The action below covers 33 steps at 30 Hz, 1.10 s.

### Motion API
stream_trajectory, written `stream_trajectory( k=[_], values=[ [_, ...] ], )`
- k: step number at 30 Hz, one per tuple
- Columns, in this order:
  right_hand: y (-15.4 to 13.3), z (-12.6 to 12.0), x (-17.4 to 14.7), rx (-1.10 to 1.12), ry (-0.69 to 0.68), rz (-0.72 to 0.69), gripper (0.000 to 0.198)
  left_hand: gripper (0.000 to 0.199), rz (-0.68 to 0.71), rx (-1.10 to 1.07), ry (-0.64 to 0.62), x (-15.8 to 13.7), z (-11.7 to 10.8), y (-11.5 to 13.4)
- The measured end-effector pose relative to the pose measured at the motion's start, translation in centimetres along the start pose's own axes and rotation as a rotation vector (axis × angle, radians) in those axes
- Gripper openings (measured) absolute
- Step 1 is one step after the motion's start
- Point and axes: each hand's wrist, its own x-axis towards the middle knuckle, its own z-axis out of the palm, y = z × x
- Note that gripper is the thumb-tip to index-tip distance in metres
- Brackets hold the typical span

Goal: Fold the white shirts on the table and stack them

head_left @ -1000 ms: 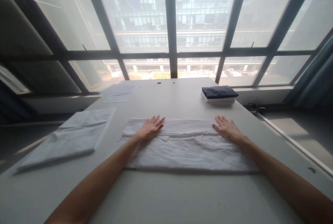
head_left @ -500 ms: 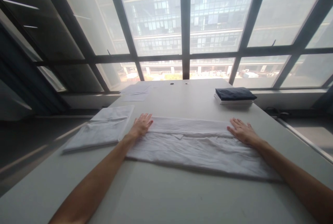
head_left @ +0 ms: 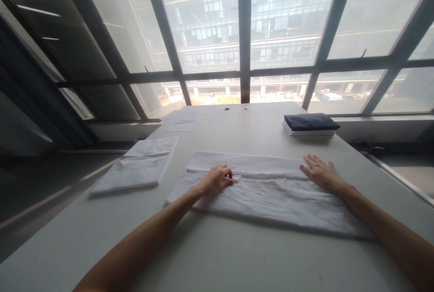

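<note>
A wide, folded white cloth (head_left: 271, 197) lies flat on the smooth white counter (head_left: 237, 251), directly before the person. The right hand (head_left: 320, 172) rests on its far right part with palm down and fingers extended; the left hand (head_left: 219, 179) is curled at a small pointed white flap (head_left: 238, 177), with thumb and forefinger close together. To straighten this flap well, it is better to draw it gently, pressing the layers lightly with the other palm. Whether the fingertips pinch it, I cannot tell; the right forearm (head_left: 383, 219) partly hides the cloth's right edge.
</note>
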Motion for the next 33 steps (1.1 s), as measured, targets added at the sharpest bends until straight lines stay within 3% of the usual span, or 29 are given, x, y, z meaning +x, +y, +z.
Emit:
stream_trajectory(
  k=[9,16,21,24,30,33],
  values=[
    [-0.1,-0.3,-0.1,0.014,0.015,0.004,0.066,0.01,0.074,-0.096,0.047,-1.0,-0.8,0.7],
    [-0.5,-0.7,-0.4,0.024,-0.017,0.029,0.067,0.029,0.362,-0.069,0.021,-1.3,-2.4,0.5],
    [-0.9,-1.0,-0.5,0.024,-0.021,0.038,0.066,0.015,0.224,0.008,0.134,-1.2,-1.1,-0.4],
    [-0.9,-1.0,-0.5,0.022,-0.014,0.038,0.065,0.039,0.141,0.078,0.205,-1.1,0.1,-0.3],
    [-0.2,-0.4,-0.2,0.002,0.005,0.006,0.065,0.057,0.083,0.104,-0.061,-0.7,1.4,0.3],
    [0.4,-0.3,0.0,-0.054,0.108,-0.077,0.065,0.063,0.069,0.087,0.0,-0.6,1.6,0.2]
  ],
)
